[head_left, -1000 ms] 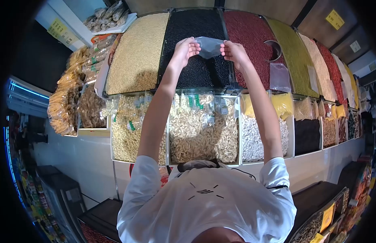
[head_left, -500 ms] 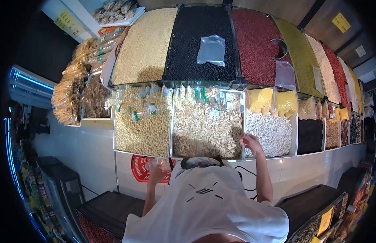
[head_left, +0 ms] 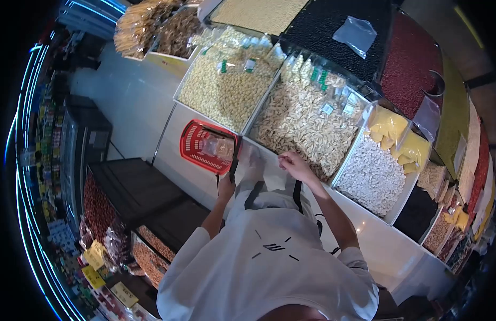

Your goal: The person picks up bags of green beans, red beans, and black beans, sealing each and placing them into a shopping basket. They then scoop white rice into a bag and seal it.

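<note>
My left hand [head_left: 226, 185] is closed around the black handle [head_left: 234, 166] of a red plastic basket [head_left: 188, 140]. Inside the basket lies a clear plastic bag with pale tan contents [head_left: 224, 148]. My right hand [head_left: 296, 166] is over the front edge of a bin of pale, dried slices [head_left: 306, 125]. Its fingers are curled together, and whether anything small is between them does not show. Several clear packets with green labels [head_left: 318, 77] lie at the back of that bin.
Left of the slices is a bin of round cream-coloured pieces [head_left: 221, 96]; to the right is one of white pieces [head_left: 373, 174] with yellow packets. Black beans [head_left: 339, 18] and red beans [head_left: 411, 59] fill bins behind. A dark cabinet [head_left: 135, 187] stands at the left.
The view has turned and shifted left. My right hand has moved left from the right edge of the slices bin to its front edge. My left hand now grips the basket's handle.
</note>
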A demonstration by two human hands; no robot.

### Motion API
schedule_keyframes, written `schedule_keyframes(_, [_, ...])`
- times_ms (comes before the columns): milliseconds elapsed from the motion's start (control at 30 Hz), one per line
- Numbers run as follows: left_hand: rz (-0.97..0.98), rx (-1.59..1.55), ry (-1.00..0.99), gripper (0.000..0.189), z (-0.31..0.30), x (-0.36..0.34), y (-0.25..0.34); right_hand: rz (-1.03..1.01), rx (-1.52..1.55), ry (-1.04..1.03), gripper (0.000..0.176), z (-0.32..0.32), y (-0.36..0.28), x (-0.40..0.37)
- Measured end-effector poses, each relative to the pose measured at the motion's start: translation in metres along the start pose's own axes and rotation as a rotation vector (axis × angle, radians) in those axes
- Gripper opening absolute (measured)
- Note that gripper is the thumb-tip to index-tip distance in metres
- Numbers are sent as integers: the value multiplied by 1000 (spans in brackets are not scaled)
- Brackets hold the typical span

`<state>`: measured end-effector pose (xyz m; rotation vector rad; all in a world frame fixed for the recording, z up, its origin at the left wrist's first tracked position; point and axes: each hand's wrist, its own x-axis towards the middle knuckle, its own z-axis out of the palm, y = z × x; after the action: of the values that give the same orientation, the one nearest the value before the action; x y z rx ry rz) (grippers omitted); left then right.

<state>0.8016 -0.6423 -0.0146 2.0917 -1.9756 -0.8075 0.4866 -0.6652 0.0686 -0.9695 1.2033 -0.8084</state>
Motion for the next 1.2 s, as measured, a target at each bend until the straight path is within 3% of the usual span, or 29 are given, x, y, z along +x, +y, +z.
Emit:
schedule_keyframes(100, [-71,-2,46,18,2,10,-14,-22,-147,-83,20,32,0,2])
schedule_keyframes(200, [69,-6,98,22,-5,20,-38,-34,-121,-110,22,70,10,-7])
schedule_keyframes(333, [13,29,101,35,-24,35,-84,223,-104,-230,25,120,8,-11])
schedule_keyframes(600, [-113,13,196,18,-98,82,-176,440,-187,-282,29,207,-18,32])
schedule_keyframes(933, [-161,-64,322,13,-149,161,-215,415,-326,-471,30,260,-69,126])
schedule_keyframes(1033, [-80,-2,402,11,-171,193,-220,420,-316,-476,29,261,-78,162])
schedule_keyframes(1133, [-125,-8,343,20,-210,231,-212,399,-257,-413,26,255,-85,198])
schedule_keyframes(1200, [-342,-10,228,33,-238,256,-198,365,-210,-359,26,249,-87,225])
